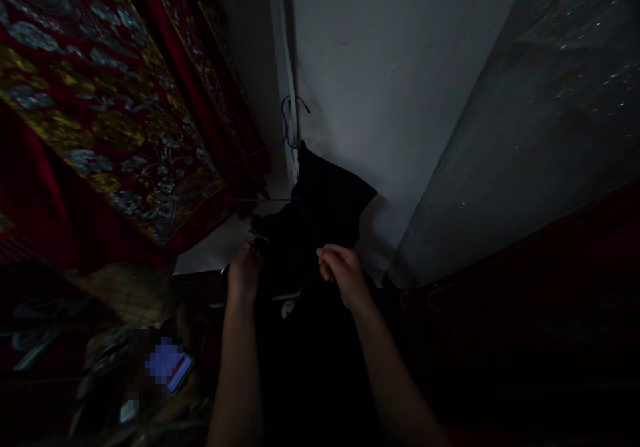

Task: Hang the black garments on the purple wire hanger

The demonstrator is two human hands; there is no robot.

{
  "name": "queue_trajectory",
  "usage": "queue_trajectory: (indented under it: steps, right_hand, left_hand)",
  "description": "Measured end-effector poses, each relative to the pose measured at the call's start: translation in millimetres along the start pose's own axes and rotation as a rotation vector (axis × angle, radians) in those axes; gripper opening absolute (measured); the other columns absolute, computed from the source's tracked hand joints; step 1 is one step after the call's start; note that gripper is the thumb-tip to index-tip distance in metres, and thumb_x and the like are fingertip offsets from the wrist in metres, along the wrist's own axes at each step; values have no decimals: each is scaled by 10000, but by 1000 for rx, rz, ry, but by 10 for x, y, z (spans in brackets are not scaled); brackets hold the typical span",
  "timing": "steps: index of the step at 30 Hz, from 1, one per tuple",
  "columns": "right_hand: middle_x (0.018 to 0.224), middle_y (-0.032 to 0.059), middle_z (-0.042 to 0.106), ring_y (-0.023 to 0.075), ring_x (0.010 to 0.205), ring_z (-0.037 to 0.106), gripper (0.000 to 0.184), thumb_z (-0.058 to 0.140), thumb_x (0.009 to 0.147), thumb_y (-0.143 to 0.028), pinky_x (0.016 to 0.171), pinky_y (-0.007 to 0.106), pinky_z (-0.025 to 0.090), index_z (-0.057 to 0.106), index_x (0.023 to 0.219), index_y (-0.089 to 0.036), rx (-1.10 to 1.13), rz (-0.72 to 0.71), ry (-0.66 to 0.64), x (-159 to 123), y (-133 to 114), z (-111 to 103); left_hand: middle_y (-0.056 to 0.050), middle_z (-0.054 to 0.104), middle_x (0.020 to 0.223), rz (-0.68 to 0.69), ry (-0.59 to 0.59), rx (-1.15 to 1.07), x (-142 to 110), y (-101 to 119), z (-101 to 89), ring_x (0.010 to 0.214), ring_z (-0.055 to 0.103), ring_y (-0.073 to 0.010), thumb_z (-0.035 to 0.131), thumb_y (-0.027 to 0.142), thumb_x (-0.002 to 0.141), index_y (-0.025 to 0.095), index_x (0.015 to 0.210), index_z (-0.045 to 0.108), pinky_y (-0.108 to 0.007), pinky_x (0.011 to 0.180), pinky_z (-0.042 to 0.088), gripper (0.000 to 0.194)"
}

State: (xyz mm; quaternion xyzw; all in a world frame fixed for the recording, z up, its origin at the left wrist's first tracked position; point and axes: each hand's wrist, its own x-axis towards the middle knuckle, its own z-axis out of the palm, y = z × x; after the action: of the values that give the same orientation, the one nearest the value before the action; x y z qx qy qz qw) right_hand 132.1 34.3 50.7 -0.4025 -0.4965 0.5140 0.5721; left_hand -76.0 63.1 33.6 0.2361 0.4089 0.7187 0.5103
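Observation:
In dim light, a dark black cloth (333, 193) spreads in front of me, with a pointed corner up against the pale wall. My right hand (344, 273) is closed in a pinch at the cloth's lower right part. At its left side is my left hand (244, 272), fingers curled in at the cloth's edge; shadow hides its fingertips. Thin purple strings (265, 200) run across from the left to the cloth, and a dark cord loop (286, 110) hangs above it.
Red cloth with gold and silver embroidery (120, 100) hangs at the left. A pale panel (390, 67) stands behind, and a clear plastic-like sheet (525, 120) leans at the right. Lower left, a lit phone (180, 372) shows beside a person's dim shape. Dark red surfaces lie at lower right.

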Motion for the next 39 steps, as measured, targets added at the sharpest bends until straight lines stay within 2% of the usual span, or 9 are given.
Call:
queue_trajectory:
  steps: [5,10,14,17,20,24,30,36,39]
  right_hand:
    - [615,2,587,167,586,552,313,680,787,-497,577,291,433,620,666,-215,-209,-59,99,-4,73,-124]
    - [1179,39,678,227,1120,614,394,730,782,-347,987,347,463,623,1150,-258,-190,-217,-106,-81,-28,8]
    - [976,15,709,219,983,640,237,636,773,-284,948,345,477,672,1002,-230,-102,-201,-117,17,-185,51]
    - [745,-9,670,199,775,621,90,625,718,-258,793,315,496,679,773,-211,-175,-195,-254,209,-440,-44]
    - [739,0,684,205,781,629,87,631,679,-223,783,316,489,694,736,-205,-272,-362,-372,520,-712,-148]
    - [986,35,730,209,968,646,245,617,729,-224,936,345,459,722,949,-209,-328,-559,-121,1075,-721,-158]
    - [665,22,656,184,660,618,282,614,827,-419,664,303,466,656,698,-172,-516,-219,-23,1518,-315,-214]
    - [569,20,611,192,616,580,222,675,745,-308,596,297,398,614,567,-190,-771,-465,104,1472,-556,-565]
    - [562,27,611,190,608,572,210,663,753,-283,592,300,396,628,569,-187,-823,-494,88,1457,-685,-624]
  left_hand:
    - [3,656,822,120,-284,129,-283,106,333,798,623,-153,730,383,776,211,813,654,-266,771,484,192]
    - [-29,683,893,355,-515,419,-685,142,665,911,634,-212,661,424,873,233,866,690,-328,871,487,193]
    - [-66,682,1058,563,-522,534,-722,59,786,1073,620,-236,607,434,921,240,993,691,-355,996,457,224]
    - [-80,626,1274,533,-585,559,-561,-27,683,1232,562,-237,480,530,968,263,1254,601,-357,1076,414,409]
    - [-79,717,1028,292,-784,809,-377,-93,473,987,660,-263,414,620,955,210,1039,695,-362,898,507,503]
    - [-46,728,804,215,-916,1079,-235,-3,251,744,655,-256,559,532,906,208,812,706,-340,713,495,367]
    - [-79,761,914,367,-639,1153,5,397,31,894,692,-309,687,262,750,241,1006,728,-359,851,482,260]
    - [-26,749,712,147,-702,1338,411,768,-288,636,672,-258,781,340,630,265,717,733,-304,629,474,124]
    - [-27,714,679,302,-687,1383,580,1000,-276,603,629,-231,730,408,693,251,650,698,-304,626,465,165]
